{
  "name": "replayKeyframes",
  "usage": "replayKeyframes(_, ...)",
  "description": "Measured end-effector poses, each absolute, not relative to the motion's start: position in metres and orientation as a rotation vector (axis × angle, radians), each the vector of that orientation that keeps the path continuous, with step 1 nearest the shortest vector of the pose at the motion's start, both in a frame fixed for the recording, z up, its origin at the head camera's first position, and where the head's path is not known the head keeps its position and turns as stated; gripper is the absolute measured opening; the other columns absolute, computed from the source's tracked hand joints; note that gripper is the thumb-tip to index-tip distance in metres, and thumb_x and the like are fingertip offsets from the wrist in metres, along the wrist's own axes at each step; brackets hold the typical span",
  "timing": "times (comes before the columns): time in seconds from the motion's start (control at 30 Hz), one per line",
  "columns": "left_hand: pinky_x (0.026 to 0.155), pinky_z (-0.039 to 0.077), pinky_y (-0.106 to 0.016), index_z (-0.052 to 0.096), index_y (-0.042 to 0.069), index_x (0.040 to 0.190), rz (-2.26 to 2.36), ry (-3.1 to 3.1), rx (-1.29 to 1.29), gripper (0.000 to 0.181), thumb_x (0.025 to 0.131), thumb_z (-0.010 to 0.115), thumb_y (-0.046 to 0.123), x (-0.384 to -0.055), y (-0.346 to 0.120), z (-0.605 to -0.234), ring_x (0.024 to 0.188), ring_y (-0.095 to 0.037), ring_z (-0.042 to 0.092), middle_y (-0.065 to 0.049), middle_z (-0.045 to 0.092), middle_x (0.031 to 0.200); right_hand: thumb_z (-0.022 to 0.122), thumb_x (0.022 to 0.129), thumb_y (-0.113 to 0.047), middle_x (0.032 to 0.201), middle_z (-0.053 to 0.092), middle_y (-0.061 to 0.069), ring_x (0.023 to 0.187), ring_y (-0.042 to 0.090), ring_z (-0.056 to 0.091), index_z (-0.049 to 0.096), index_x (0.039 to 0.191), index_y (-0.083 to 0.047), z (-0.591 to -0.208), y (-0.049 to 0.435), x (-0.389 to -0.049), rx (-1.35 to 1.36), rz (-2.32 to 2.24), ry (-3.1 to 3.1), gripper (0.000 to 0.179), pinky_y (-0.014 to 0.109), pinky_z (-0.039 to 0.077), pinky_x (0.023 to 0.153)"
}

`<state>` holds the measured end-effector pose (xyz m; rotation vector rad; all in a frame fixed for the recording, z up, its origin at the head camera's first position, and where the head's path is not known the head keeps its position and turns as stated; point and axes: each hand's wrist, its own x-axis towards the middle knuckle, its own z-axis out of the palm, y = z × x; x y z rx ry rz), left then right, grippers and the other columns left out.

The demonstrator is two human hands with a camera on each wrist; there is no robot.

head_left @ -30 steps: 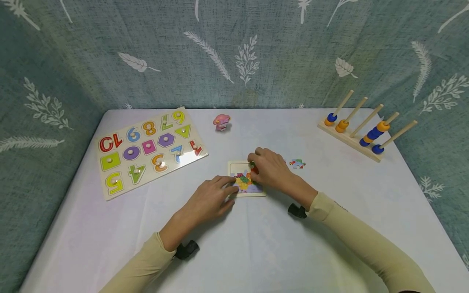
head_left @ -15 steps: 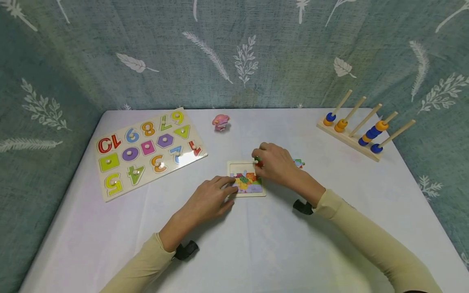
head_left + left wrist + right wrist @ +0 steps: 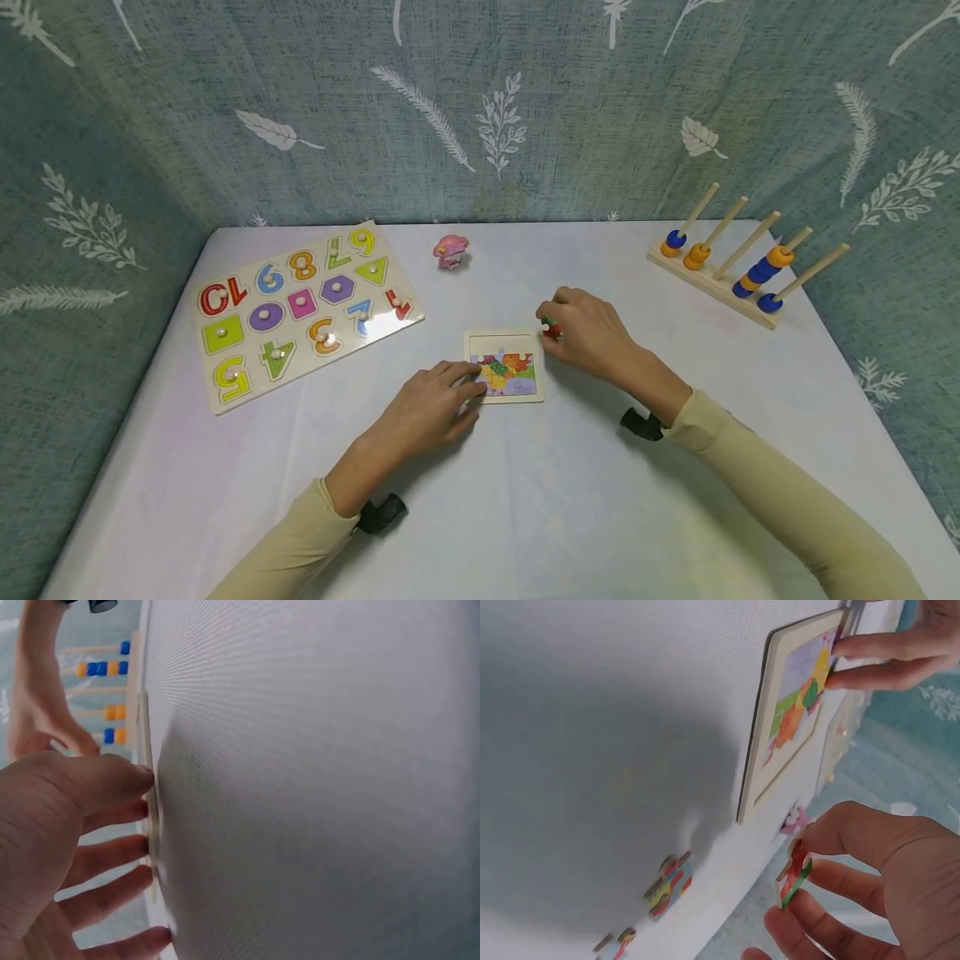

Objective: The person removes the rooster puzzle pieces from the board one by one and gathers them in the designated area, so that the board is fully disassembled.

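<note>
A small jigsaw puzzle tray (image 3: 498, 343) lies at the middle of the table, its lower part filled with a colourful picture and its upper part bare wood. My left hand (image 3: 431, 407) rests at the tray's left side, fingers spread and fingertips on its edge and picture. Just right of the tray, my right hand (image 3: 592, 335) pinches a red and green jigsaw piece (image 3: 795, 879) between thumb and fingers, raised above the cloth. Two loose pieces lie on the table in the right wrist view, one (image 3: 669, 885) nearer the tray and another (image 3: 616, 945) at the bottom edge.
A number and shape peg board (image 3: 307, 312) lies at the left. Behind the tray stands a pink toy figure (image 3: 451, 251). A wooden peg stacker (image 3: 712, 283) with blue and orange beads stands at the back right. Patterned curtain (image 3: 480, 108) encloses the table.
My right hand has moved right, off the tray, carrying the jigsaw piece and uncovering the tray's upper right. It now hides the loose piece on the table. My left hand stays put.
</note>
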<state>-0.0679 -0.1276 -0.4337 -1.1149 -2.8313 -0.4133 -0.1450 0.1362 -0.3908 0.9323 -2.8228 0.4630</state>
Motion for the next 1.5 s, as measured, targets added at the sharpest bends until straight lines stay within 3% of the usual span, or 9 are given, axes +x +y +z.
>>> replayKeyframes(0.43,0.083,0.054,-0.043,0.073,0.012,0.118,-0.401,-2.827,-1.104,0.033,0.088,0.077,0.026,-0.066,-0.128,-0.433,0.116,-0.028,0.059,-0.011,0.061,0.130,0.077,0.081,-0.014,0.092,0.063,0.009,0.072,0.023,0.055,0.076,0.103,-0.005,-0.385,0.167,-0.144,0.847,0.445,-2.834,0.024,0.036,0.045,0.052)
replayKeyframes(0.7,0.075,0.054,-0.039,0.073,0.012,0.115,-0.363,-2.814,-1.094,0.031,0.086,0.078,0.025,-0.067,-0.125,-0.434,0.107,-0.025,0.060,-0.010,0.061,0.119,0.075,0.081,-0.014,0.090,0.063,0.009,0.070,0.023,0.054,0.075,0.104,-0.005,-0.385,0.191,-0.145,0.761,0.439,-2.882,0.024,0.036,0.044,0.053)
replayKeyframes(0.97,0.082,0.054,-0.043,0.073,0.011,0.116,-0.315,-2.821,-1.130,0.033,0.087,0.078,0.025,-0.065,-0.125,-0.432,0.112,-0.028,0.060,-0.011,0.062,0.121,0.073,0.080,-0.011,0.090,0.063,0.010,0.068,0.023,0.054,0.075,0.104,-0.004,-0.388,0.217,-0.146,0.672,0.445,-2.922,0.025,0.037,0.042,0.053)
replayKeyframes(1.2,0.075,0.053,-0.040,0.073,0.011,0.106,-0.349,-2.799,-1.159,0.023,0.087,0.078,0.022,-0.064,-0.125,-0.432,0.099,-0.024,0.061,-0.008,0.062,0.110,0.075,0.080,-0.011,0.088,0.063,0.011,0.067,0.023,0.053,0.075,0.103,-0.002,-0.392,0.232,-0.148,0.642,0.421,-2.955,0.025,0.037,0.042,0.053)
replayKeyframes(1.5,0.074,0.053,-0.037,0.073,0.010,0.108,-0.353,-2.808,-1.181,0.025,0.087,0.078,0.021,-0.063,-0.126,-0.429,0.098,-0.024,0.061,-0.009,0.062,0.111,0.076,0.081,-0.011,0.089,0.063,0.014,0.072,0.026,0.058,0.073,0.106,0.000,-0.395,0.248,-0.149,0.630,0.404,-3.024,0.027,0.044,0.047,0.059)
